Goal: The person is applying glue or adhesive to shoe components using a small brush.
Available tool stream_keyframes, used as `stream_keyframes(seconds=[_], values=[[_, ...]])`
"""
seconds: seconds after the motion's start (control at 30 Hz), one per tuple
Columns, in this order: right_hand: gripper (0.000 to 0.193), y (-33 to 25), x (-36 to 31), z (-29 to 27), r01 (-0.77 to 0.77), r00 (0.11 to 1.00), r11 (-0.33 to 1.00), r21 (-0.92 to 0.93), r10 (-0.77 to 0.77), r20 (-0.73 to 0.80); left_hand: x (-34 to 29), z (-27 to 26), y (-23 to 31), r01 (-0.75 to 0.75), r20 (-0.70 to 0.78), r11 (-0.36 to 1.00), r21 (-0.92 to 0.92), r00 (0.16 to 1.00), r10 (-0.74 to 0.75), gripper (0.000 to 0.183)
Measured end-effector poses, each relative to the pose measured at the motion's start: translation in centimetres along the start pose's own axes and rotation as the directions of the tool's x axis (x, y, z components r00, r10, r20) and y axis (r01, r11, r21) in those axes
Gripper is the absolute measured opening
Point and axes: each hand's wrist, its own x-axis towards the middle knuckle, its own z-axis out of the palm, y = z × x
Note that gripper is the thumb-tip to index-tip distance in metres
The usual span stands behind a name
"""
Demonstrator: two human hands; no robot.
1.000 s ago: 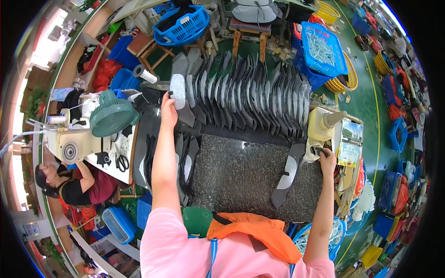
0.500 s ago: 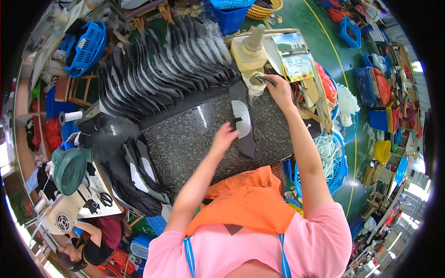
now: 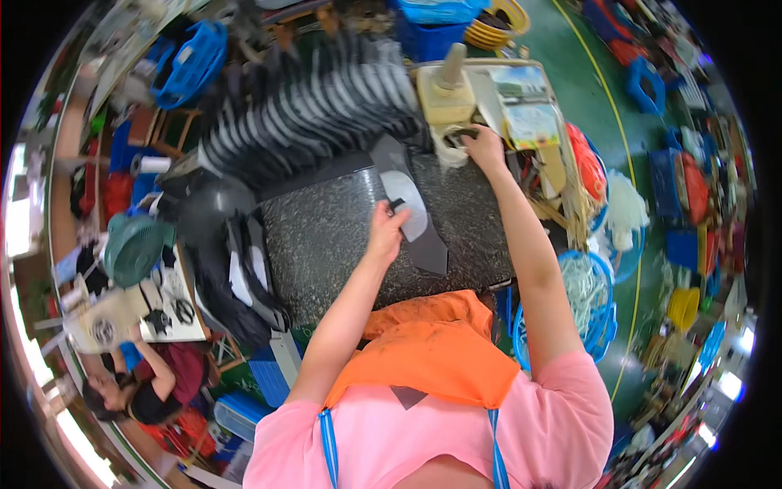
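Note:
On the speckled dark slab lies a long dark cut piece with a pale grey patch, its far end slanting left. My left hand is closed at the patch's left edge, thumb and fingers pinching a small black tab. At the far right of the slab, my right hand is closed on a dark-handled tool over a pale, crusted pot. The tool's working end is hidden and blurred. A cream bottle with a cone-shaped top stands just beyond the pot.
A row of several dark pieces with grey patches stands along the slab's far side. More dark pieces hang at its left. Blue baskets sit at the right. Leftward, another person works beside a green fan.
My left hand has moved slightly away from me and closed on the small black tab. The dark piece's far end has swung left. My right hand remains at the pot, its tool lower.

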Motion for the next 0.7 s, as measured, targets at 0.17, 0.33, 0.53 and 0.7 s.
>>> stream_keyframes(seconds=[0.17,0.33,0.53,0.7], values=[[0.052,1.0,0.3,-3.3,-0.198,0.922,0.947,-0.253,0.268,0.280,-0.2,-0.9,-2.8,0.118,-0.271,0.578,0.807,0.945,0.186,0.066],[0.035,-3.2,-6.0,-1.7,-0.189,0.793,0.981,-0.030,0.171,0.585,-8.5,-5.6,4.6,-0.117,-0.041,0.149,0.982,0.639,0.768,0.066],[0.042,-13.5,-17.5,13.1,-0.204,0.200,0.942,0.268,-0.228,0.953,-21.3,-25.9,17.0,0.458,-0.499,0.434,0.776,0.024,0.866,0.073],[0.102,-21.0,-25.1,26.4,-0.424,0.154,0.856,0.296,-0.254,0.955,-19.8,-29.2,12.4,-0.100,-0.682,0.857,0.506,0.562,0.468,0.108]])
